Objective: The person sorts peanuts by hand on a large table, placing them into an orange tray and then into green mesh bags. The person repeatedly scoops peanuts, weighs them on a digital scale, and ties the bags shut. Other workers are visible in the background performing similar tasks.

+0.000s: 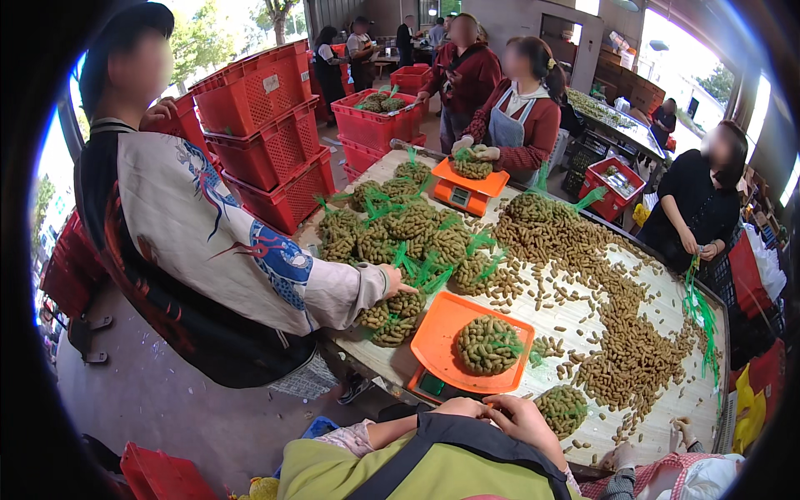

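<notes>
My left hand (pixel 461 407) and my right hand (pixel 524 422) meet at the table's near edge, in front of my apron. Their fingers touch or nearly touch, and whether something small is between them is hidden. Just beyond them stands a digital scale with an orange tray (pixel 437 337). A green mesh bag of peanuts (pixel 489 345) rests on that tray. Another filled mesh bag (pixel 561 409) lies on the table, right beside my right hand. Part of the scale's display (pixel 431 384) shows below the tray.
Loose peanuts (pixel 631 350) spread over the table's right side. Filled mesh bags (pixel 406 231) are heaped at left, where a co-worker's hand (pixel 395 281) points. A second orange scale (pixel 470 187) stands at the far edge. Red crates (pixel 262 137) are stacked behind. Another worker's gloved hand (pixel 622 456) is at lower right.
</notes>
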Demonstrator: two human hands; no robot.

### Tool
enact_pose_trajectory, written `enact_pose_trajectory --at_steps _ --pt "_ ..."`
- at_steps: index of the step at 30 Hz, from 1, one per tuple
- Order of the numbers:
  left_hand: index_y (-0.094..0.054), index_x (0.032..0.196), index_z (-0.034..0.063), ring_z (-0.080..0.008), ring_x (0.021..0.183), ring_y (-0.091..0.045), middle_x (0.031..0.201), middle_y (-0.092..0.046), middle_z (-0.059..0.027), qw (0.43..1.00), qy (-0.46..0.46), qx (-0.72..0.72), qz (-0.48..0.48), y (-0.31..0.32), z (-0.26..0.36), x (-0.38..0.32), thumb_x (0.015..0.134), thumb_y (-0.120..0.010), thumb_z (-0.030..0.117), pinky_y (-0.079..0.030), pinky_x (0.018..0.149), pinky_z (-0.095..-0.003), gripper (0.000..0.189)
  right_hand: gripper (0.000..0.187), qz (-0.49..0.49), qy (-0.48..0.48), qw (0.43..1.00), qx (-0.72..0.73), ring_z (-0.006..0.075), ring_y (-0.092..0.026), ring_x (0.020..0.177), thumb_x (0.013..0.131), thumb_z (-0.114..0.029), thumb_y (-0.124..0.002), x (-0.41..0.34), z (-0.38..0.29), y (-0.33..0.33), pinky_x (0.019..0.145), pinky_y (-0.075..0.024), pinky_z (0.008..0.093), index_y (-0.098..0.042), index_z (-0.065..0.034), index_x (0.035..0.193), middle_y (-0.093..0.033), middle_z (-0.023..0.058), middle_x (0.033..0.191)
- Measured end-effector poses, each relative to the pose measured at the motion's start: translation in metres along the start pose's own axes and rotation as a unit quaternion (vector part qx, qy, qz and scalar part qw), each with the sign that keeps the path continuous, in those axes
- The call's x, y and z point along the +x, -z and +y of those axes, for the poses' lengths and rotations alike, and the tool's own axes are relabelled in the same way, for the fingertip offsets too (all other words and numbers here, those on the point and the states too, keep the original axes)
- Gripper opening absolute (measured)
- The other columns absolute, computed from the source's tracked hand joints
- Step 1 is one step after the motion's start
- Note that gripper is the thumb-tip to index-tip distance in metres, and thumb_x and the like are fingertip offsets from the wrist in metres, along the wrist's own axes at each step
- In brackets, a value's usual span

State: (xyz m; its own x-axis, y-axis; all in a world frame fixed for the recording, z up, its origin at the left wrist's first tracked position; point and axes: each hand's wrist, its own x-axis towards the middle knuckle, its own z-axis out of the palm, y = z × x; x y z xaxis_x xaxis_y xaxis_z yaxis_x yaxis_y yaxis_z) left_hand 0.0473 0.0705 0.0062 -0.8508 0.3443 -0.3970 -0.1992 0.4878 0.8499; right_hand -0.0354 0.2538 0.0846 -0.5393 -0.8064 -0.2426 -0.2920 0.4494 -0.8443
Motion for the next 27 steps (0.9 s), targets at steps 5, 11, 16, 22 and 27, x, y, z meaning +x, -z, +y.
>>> enact_pose_trajectory --at_steps 5,11,16,22,27 --pt "-0.072 0.120 0.0117 -0.0329 0.098 -0.071 0.106 -0.074 -0.0147 0.999 -0.023 0.030 0.032 -0.004 0.002 -0.006 0.098 -0.062 0.043 -0.054 0.086 -0.0405 0.040 0.028 -0.003 0.005 1.000 -0.003 0.0233 -0.075 0.082 0.098 -0.019 -0.066 -0.003 0.002 -0.002 0.074 -0.0571 0.0334 -0.070 -0.0023 0.120 -0.075 0.0156 0.093" --pt "-0.072 0.121 0.0112 -0.0317 0.103 -0.070 0.110 -0.073 -0.0153 1.000 -0.014 0.017 0.018 -0.001 0.008 -0.009 0.097 -0.062 0.043 -0.053 0.090 -0.0389 0.041 0.027 -0.006 -0.002 1.000 0.026 0.0147 -0.070 0.077 0.098 -0.012 -0.067 -0.005 -0.005 -0.002 0.072 -0.0555 0.0301 -0.069 0.0018 0.120 -0.074 0.0137 0.090" --pt "-0.072 0.121 0.0107 -0.0319 0.105 -0.070 0.113 -0.073 -0.0153 1.000 -0.012 0.005 0.012 0.001 0.007 -0.008 0.098 -0.062 0.045 -0.053 0.091 -0.0388 0.042 0.027 -0.008 0.003 1.000 0.030 0.0177 -0.073 0.078 0.099 -0.016 -0.066 -0.004 -0.006 0.000 0.072 -0.0560 0.0309 -0.069 -0.0006 0.120 -0.075 0.0136 0.091" --pt "-0.072 0.119 0.0121 -0.0329 0.102 -0.070 0.111 -0.073 -0.0146 0.999 -0.026 0.026 0.010 0.000 0.000 -0.001 0.098 -0.061 0.048 -0.054 0.089 -0.0403 0.044 0.026 -0.004 0.006 1.000 0.022 0.0194 -0.073 0.077 0.099 -0.017 -0.066 -0.002 -0.005 0.000 0.071 -0.0560 0.0314 -0.070 -0.0018 0.120 -0.075 0.0142 0.091" --pt "-0.072 0.120 0.0126 -0.0335 0.101 -0.070 0.109 -0.073 -0.0145 0.999 -0.017 0.028 0.006 0.004 0.003 -0.001 0.098 -0.061 0.048 -0.053 0.088 -0.0418 0.043 0.027 -0.011 -0.001 1.000 0.021 0.0207 -0.073 0.078 0.099 -0.018 -0.066 0.001 -0.004 0.001 0.073 -0.0562 0.0324 -0.070 -0.0021 0.120 -0.075 0.0146 0.092"
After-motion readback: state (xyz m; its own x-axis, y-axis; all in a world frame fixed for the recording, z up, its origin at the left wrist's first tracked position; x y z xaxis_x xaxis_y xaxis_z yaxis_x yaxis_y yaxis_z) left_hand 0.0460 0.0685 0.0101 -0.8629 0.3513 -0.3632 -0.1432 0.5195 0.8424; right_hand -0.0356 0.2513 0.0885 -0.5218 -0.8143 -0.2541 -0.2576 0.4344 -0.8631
